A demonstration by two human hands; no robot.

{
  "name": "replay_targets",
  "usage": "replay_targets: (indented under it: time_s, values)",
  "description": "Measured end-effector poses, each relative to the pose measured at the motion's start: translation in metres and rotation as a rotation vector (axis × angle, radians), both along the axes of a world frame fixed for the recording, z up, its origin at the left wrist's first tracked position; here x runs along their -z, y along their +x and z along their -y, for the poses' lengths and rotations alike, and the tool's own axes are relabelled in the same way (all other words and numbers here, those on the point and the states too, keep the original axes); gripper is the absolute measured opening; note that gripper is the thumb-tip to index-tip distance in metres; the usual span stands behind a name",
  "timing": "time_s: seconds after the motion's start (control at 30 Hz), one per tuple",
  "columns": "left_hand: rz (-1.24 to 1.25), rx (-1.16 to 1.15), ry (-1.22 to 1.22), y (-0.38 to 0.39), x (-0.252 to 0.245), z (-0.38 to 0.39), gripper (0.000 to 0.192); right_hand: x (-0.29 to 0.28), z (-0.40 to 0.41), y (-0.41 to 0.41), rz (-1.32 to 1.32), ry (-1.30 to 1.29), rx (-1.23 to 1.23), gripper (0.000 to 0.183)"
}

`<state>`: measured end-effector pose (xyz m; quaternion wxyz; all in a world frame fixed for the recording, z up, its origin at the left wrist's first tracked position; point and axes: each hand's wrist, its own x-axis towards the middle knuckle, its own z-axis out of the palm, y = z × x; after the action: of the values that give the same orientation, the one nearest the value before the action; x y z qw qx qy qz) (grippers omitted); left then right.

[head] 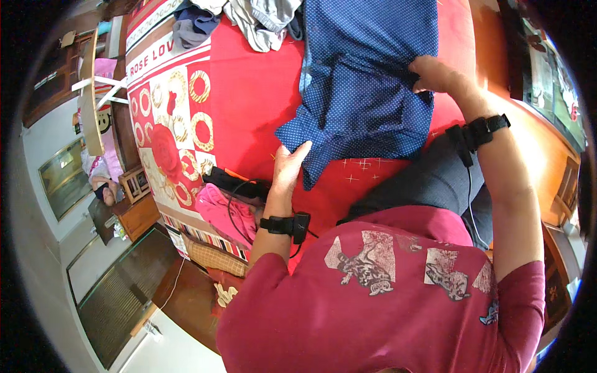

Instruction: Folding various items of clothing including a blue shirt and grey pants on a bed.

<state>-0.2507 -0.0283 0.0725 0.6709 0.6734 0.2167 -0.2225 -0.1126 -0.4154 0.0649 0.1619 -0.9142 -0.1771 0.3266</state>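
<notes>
A blue garment with small white dots lies spread and rumpled on a red bedsheet. My left hand grips a narrow, sleeve-like part of it at the lower left, thumb on top. On the garment's right edge, my right hand pinches the fabric between thumb and fingers, bunching it into folds. The garment's upper end runs out of view at the top. Each wrist wears a black strapped device with a cable.
Crumpled clothes in grey, white and navy lie at the top. Beside my left forearm are a pink cloth, a black item and a loose cable. A wooden cabinet stands on the right. Leftward is a board on white crossed legs.
</notes>
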Motion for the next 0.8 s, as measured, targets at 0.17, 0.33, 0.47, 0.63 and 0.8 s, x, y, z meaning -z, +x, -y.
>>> replay_targets:
  time_s: [0.17, 0.33, 0.47, 0.63, 0.8]
  values:
    - [0.002, -0.009, -0.077, 0.008, -0.017, 0.014, 0.022, -0.03, -0.032, -0.021, 0.418, -0.027, 0.117, 0.043]
    - [0.057, 0.036, -0.002, 0.01, -0.021, 0.011, 0.023, -0.039, -0.115, -0.052, 0.631, 0.455, -0.175, 0.034]
    - [0.114, 0.043, 0.0, 0.014, -0.013, 0.026, 0.031, 0.009, -0.136, -0.094, 0.514, 0.298, -0.512, 0.044]
    - [0.151, 0.035, 0.027, 0.024, -0.013, 0.045, 0.042, 0.0, -0.134, -0.094, 0.403, 0.252, -0.557, 0.046]
    - [0.031, 0.018, -0.001, 0.056, -0.024, 0.097, 0.064, -0.007, -0.086, -0.091, 0.324, 0.358, -0.41, 0.03]
